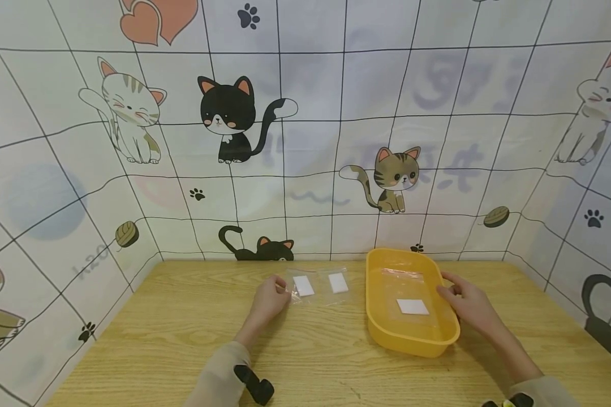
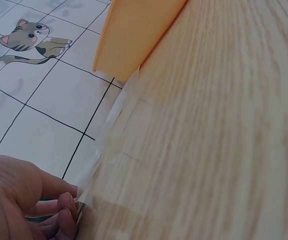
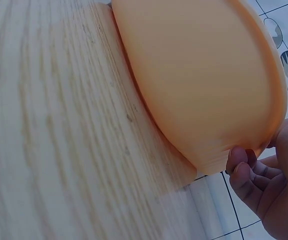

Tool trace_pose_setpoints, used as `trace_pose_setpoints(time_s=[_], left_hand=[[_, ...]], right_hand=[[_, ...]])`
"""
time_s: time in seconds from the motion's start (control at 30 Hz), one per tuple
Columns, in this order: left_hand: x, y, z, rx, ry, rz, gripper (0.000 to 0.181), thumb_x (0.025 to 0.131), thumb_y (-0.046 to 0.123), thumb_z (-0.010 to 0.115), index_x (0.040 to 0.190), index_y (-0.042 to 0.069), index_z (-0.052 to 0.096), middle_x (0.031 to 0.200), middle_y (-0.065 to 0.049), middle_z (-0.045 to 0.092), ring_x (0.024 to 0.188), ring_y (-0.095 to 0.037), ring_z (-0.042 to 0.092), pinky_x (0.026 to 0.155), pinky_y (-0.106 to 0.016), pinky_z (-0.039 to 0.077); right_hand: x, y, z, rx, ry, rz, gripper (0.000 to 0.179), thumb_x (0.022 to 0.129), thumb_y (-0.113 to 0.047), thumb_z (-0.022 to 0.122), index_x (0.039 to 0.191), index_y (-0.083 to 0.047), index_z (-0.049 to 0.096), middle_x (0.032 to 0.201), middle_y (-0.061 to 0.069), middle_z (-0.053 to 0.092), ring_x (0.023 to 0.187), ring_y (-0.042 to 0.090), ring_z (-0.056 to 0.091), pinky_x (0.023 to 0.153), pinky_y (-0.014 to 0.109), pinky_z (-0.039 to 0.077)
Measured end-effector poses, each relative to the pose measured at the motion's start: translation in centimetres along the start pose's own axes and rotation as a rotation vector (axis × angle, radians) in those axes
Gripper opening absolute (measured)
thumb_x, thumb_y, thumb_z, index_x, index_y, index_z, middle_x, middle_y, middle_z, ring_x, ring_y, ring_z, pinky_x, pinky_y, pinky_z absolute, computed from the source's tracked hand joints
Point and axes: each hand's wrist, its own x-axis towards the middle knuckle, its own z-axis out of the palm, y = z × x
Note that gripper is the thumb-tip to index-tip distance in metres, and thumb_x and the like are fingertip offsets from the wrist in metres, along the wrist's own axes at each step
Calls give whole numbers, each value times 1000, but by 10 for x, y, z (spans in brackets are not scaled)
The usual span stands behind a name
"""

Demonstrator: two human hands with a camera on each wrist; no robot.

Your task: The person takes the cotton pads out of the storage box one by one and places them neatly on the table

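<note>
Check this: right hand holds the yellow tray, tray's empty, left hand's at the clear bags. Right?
The yellow tray isn't empty: the head view shows a white rectangle in it. The right hand does hold it, and the left hand is at the clear bags.

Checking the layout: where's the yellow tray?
In the head view, the yellow tray sits right of centre on the table, beside two clear bags.

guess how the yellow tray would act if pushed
The yellow tray would probably keep its shape, its walls standing smooth and even. Being low and wide, it seems likelier to slide than tip. The white card inside might shift, as nothing visibly pins it.
</note>
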Motion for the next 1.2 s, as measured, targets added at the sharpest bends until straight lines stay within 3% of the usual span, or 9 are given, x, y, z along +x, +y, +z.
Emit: trace_pose_setpoints(time_s=[0.4, 0.87, 1.2], left_hand=[[0, -2, -2, 41, 35, 16, 28, 78, -1, 69, 105, -5, 62, 91, -14, 67, 86, -27, 63, 73, -39, 54], [-3, 4, -8, -100, 30, -19, 33, 89, 6, 71, 118, -6, 59, 96, -13, 62, 79, -22, 59, 64, -31, 52], [-5, 10, -10, -146, 32, 20, 34, 89, 8, 71, 118, -6, 60, 95, -12, 63, 76, -20, 60, 64, -31, 53]], right_hand=[[1, 3, 1, 12, 1, -3, 62, 105, -31, 53, 145, 13, 38, 86, 10, 61, 66, 14, 54, 54, 26, 48], [1, 4, 0, -4, 8, -7, 61, 105, -31, 53, 145, 13, 39, 85, 10, 60, 66, 14, 54, 54, 26, 47], [2, 5, 1, 0, 12, -12, 59, 105, -30, 54, 144, 13, 40, 85, 9, 59, 65, 13, 53, 53, 26, 47]])
